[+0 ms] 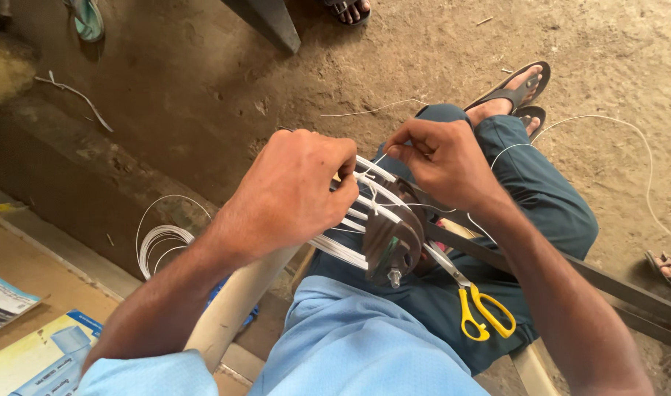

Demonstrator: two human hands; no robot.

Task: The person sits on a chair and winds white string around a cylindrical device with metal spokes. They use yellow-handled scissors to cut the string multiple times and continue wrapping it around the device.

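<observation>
At the lower left corner of the head view lay flat printed packages: a pale yellow and blue one [46,359] with a picture on it, and above it a smaller white and blue leaflet [2,299] at the frame's edge. No container showed among them.

A dark metal bar [629,290] ran from the person's lap out to the right, across dark teal trousers [548,198]. Near its inner end sat a dark round metal disc [387,242] with a bolt below, and a fan of white wire strands [368,192] stretched leftward over it. A loose coil of white wire [159,238] lay on the ground to the left, well apart.

The left hand [291,192] was curled from above over the strands, fingers closed around several of them, knuckles up. The right hand [442,158] came in from the right, thumb and forefinger pinched tight on a thin white strand end just above the fan. Yellow-handled scissors [478,308] rested on the lap just beside the disc, untouched by either hand.
</observation>
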